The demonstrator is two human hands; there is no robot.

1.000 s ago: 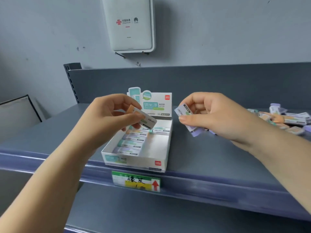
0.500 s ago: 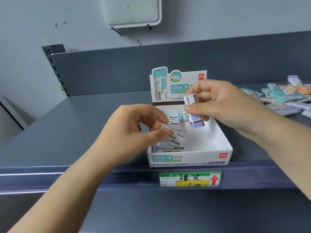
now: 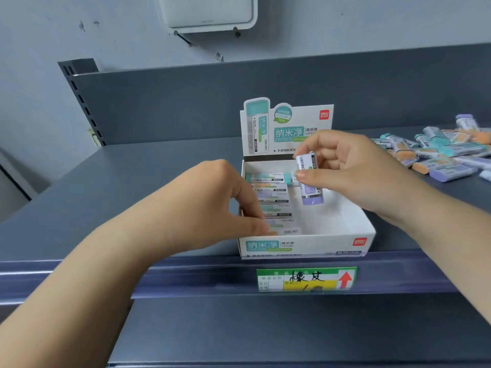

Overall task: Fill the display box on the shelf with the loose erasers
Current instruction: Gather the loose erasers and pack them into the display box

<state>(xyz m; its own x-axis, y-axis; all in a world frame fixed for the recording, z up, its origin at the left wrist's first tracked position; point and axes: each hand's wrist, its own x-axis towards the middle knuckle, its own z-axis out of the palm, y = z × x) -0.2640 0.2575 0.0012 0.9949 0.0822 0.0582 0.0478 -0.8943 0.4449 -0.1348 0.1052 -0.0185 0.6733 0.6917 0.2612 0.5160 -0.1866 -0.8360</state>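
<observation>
Both bare forearms reach forward from the lower corners. The left hand (image 3: 212, 208) is turned knuckles up, fingers curled down, thumb and fingertips pinched together at its far edge — what they hold is mostly hidden. The right hand (image 3: 345, 171) sits higher, palm leftward, thumb and forefinger pinching an eraser (image 3: 309, 179) upright.

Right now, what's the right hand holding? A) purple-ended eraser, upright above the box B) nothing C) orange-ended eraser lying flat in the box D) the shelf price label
A: the right hand pinches a purple-ended eraser upright, purple end down, above the display box; the left hand is the one down at the orange-ended eraser in the front row.
</observation>
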